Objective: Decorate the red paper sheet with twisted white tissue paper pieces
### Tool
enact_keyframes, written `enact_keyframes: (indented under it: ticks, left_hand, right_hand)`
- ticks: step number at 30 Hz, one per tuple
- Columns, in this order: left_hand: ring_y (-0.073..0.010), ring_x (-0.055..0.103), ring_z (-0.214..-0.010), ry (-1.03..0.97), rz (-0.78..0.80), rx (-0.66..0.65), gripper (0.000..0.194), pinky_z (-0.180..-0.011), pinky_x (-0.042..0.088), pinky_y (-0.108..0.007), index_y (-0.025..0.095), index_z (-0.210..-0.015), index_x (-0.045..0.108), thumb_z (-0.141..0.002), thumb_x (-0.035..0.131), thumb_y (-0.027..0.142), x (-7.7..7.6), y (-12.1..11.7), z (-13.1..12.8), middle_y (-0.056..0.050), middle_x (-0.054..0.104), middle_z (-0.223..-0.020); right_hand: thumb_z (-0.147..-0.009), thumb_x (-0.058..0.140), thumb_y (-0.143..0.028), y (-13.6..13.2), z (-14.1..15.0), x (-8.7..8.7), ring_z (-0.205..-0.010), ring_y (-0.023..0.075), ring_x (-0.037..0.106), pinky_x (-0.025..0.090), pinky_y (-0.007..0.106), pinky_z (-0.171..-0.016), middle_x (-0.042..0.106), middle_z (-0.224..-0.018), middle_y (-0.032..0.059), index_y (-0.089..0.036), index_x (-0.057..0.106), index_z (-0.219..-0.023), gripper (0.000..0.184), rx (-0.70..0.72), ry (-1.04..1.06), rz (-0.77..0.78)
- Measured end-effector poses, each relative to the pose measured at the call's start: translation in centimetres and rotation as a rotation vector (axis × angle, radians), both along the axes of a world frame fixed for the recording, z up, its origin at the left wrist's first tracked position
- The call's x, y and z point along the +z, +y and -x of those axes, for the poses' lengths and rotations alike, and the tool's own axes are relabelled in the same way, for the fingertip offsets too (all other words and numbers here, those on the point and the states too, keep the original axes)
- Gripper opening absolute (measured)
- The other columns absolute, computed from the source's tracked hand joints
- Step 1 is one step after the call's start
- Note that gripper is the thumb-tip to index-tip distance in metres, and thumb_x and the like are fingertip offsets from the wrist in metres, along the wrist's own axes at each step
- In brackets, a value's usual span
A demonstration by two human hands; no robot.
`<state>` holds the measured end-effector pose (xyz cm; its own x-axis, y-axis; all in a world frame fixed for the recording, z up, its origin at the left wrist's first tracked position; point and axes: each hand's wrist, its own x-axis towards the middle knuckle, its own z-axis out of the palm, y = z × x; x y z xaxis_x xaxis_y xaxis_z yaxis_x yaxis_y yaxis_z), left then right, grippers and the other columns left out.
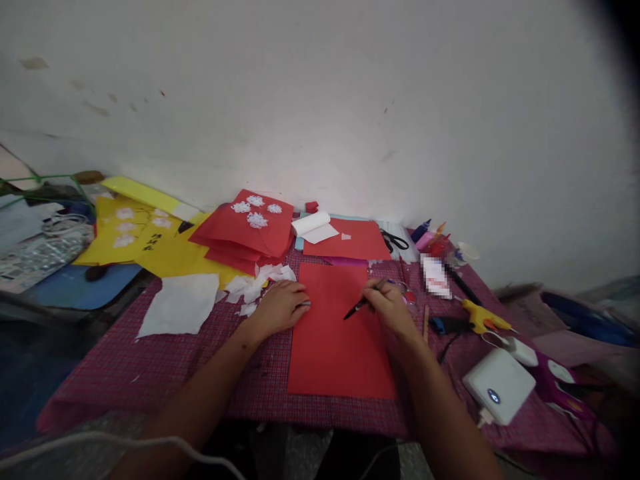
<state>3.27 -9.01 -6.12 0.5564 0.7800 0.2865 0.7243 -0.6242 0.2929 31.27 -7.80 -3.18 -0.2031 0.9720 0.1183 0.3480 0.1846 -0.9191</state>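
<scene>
A blank sheet of red paper point(335, 353) lies in front of me on the table. My right hand point(387, 303) is closed around a black pen point(356, 308), whose dark tip points down and left over the upper middle of the sheet. At the sheet's left edge rests my left hand point(281, 308), its fingers curled. A small pale thing shows at those fingertips, too small to name. Torn scraps of white paper point(255, 283) lie just beyond the left hand, and a larger white piece of paper point(180, 305) is farther left.
Red sheets with white paper flowers point(273, 237) and yellow sheets point(165, 247) are at the back left. A white paper roll point(311, 224) and black-handled scissors point(395, 240) lie at the back. On the right are a yellow glue gun point(483, 317) and a white power bank point(500, 385).
</scene>
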Motion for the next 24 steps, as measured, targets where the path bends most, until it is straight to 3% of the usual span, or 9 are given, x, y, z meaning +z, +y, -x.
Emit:
enact_keyframes:
  ticks: [3,7,11,19,21,24]
  left_hand:
    - [-0.0240,0.059,-0.104,0.032,-0.020,0.008,0.021,-0.095,0.042,-0.043,0.023,-0.097,0.071,-0.091,0.053,0.033,0.0,0.0,0.0,-0.007,0.066,-0.108]
    - [-0.0235,0.059,-0.105,0.034,-0.030,0.011,0.022,-0.097,0.042,-0.042,0.023,-0.098,0.071,-0.092,0.053,0.033,0.1,0.0,0.0,-0.007,0.066,-0.109]
    - [-0.0224,0.059,-0.105,-0.019,-0.033,0.014,0.023,-0.097,0.043,-0.041,0.023,-0.104,0.070,-0.093,0.052,0.033,0.3,-0.1,-0.2,-0.007,0.066,-0.112]
    - [-0.0205,0.059,-0.104,-0.073,-0.022,-0.014,0.030,-0.097,0.043,-0.038,0.024,-0.115,0.066,-0.096,0.048,0.039,0.6,-0.3,-0.6,-0.006,0.067,-0.111]
    - [-0.0203,0.059,-0.104,-0.067,-0.022,-0.021,0.030,-0.097,0.043,-0.038,0.024,-0.115,0.066,-0.096,0.047,0.039,0.5,-0.3,-0.6,-0.006,0.067,-0.110]
    - [-0.0206,0.059,-0.103,-0.042,-0.023,-0.036,0.029,-0.096,0.043,-0.037,0.023,-0.110,0.068,-0.096,0.047,0.037,0.4,-0.3,-0.6,-0.007,0.068,-0.106]
  right_hand:
    - [-0.081,0.053,-0.028,0.5,-0.6,-0.1,-0.044,0.0117,0.043,0.031,0.023,-0.042,0.047,-0.050,-0.0025,-0.019,0.056,-0.065,0.018,-0.131,0.051,-0.045]
    - [-0.084,0.054,-0.032,0.7,-0.5,-0.4,-0.046,0.0123,0.047,0.034,0.024,-0.044,0.053,-0.054,-0.0018,-0.017,0.063,-0.076,0.019,-0.170,0.096,-0.070]
    - [-0.085,0.057,-0.034,0.6,0.1,-0.6,-0.051,0.0128,0.055,0.041,0.025,-0.049,0.066,-0.073,0.0026,-0.017,0.066,-0.100,0.024,-0.089,0.234,-0.060]
    - [-0.082,0.064,-0.038,0.0,1.5,-1.2,-0.052,0.0140,0.057,0.046,0.027,-0.051,0.066,-0.070,0.0025,-0.018,0.066,-0.096,0.025,0.097,0.287,0.021]
    - [-0.083,0.063,-0.038,-0.1,1.9,-1.4,-0.051,0.0139,0.056,0.045,0.026,-0.051,0.064,-0.067,0.0010,-0.018,0.065,-0.096,0.024,0.089,0.252,0.002]
    - [-0.086,0.058,-0.035,0.1,2.3,-1.9,-0.053,0.0154,0.055,0.043,0.026,-0.051,0.060,-0.063,0.0000,-0.018,0.064,-0.095,0.021,-0.036,0.105,-0.108]
